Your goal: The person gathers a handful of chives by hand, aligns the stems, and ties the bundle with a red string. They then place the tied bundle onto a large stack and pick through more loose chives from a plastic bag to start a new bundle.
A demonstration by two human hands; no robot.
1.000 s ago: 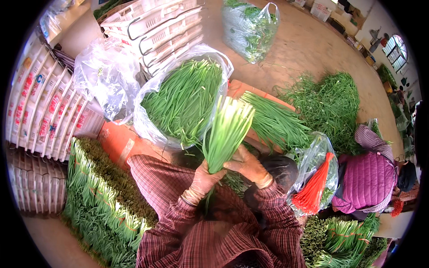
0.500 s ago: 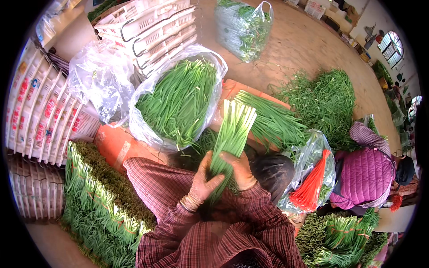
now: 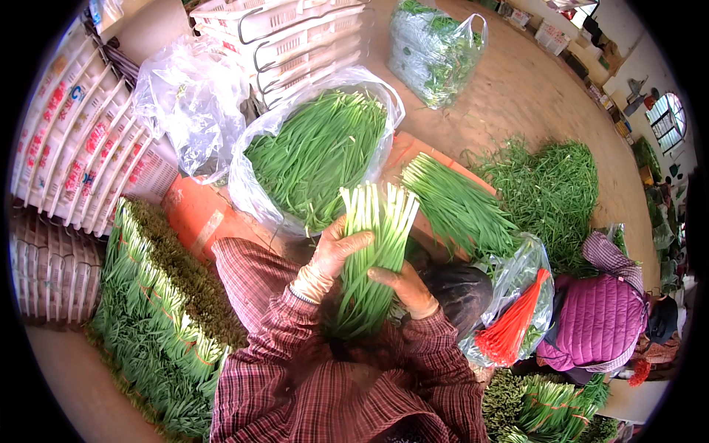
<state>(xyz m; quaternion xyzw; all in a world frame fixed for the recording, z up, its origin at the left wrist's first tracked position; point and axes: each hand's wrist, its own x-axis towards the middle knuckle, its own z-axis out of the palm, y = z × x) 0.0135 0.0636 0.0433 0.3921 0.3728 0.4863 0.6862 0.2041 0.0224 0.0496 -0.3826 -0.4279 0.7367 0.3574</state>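
A bunch of garlic chives (image 3: 375,255) stands upright over my lap, its pale cut ends pointing away from me. My left hand (image 3: 331,258) wraps its left side, with the thumb across the stems. Lower on the right side, my right hand (image 3: 408,288) grips the same bunch, thumb on the leaves and the other fingers hidden behind. Both hands wear thin, stained gloves. Just beyond, more loose chives (image 3: 321,151) fill an open clear plastic bag (image 3: 242,171). To the right, a pile of chives (image 3: 461,203) lies on an orange board (image 3: 408,150).
Bundled chives (image 3: 159,317) are stacked at my left, with white crates (image 3: 81,148) behind. Red tie strips (image 3: 515,317) lie on a plastic bag at my right. A loose green heap (image 3: 550,196) is farther right, near a person in a purple vest (image 3: 597,321).
My left hand has moved up along the bunch towards the pale ends. The stems have spread wider at the top, with a gap between two groups. The view has shifted slightly.
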